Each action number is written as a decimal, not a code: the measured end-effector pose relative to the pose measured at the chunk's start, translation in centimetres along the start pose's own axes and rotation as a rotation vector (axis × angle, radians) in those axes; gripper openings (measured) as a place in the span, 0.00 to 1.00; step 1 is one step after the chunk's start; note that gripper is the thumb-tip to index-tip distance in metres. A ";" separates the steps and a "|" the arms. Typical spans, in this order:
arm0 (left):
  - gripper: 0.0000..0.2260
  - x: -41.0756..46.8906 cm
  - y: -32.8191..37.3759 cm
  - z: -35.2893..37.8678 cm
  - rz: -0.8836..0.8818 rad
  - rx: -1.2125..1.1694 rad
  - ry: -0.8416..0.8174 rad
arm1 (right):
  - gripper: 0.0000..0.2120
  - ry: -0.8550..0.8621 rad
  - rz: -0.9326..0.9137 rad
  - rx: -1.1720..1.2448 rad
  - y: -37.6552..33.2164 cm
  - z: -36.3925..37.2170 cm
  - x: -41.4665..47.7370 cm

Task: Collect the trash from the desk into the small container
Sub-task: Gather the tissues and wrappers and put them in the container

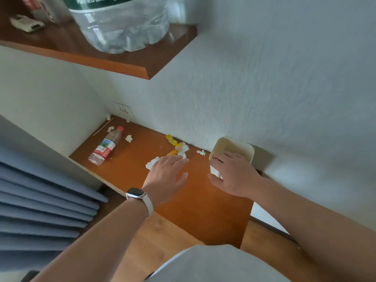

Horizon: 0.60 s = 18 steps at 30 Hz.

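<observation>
Trash on desk point(193, 200), back edge.
Left hand point(166, 171), fingers straight and together, covers tissue point(151, 162); right hand point(232, 176) grips container point(234, 146). Bottle point(105, 146) lies cap toward wall; I can't read its label.

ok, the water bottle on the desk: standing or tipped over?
Tipped over. The bottle lies on its side on the desk, with its red cap pointing toward the back corner.

Soft, even daylight; faint shadow beside the container point(232, 151) on the wall point(284, 78); wide-angle bending at edges; slight softness.

Left hand point(166, 171) flat, fingers straight; right hand point(234, 176) grips container point(234, 144).
</observation>
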State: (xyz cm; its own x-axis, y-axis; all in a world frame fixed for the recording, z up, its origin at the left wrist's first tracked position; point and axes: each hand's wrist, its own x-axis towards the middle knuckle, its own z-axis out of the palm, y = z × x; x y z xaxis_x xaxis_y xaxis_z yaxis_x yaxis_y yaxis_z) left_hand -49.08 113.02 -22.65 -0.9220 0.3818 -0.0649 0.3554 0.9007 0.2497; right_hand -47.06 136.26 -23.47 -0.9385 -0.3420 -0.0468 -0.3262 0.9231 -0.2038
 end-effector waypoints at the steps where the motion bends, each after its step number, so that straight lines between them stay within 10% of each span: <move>1: 0.20 -0.7 -1.2 -0.4 -0.001 0.013 0.000 | 0.22 0.002 -0.012 -0.011 -1.3 0.0 0.5; 18: 0.23 -15.2 -24.3 -3.8 -0.110 0.123 0.040 | 0.24 -0.070 -0.207 -0.146 -25.9 3.9 9.0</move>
State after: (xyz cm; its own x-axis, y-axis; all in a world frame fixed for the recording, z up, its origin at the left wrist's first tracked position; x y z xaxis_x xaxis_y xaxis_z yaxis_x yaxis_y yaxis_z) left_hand -44.33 84.57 -24.08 -0.9609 0.2730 -0.0458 0.2658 0.9562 0.1228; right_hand -46.64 108.58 -22.39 -0.8416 -0.5330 -0.0872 -0.5281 0.8460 -0.0734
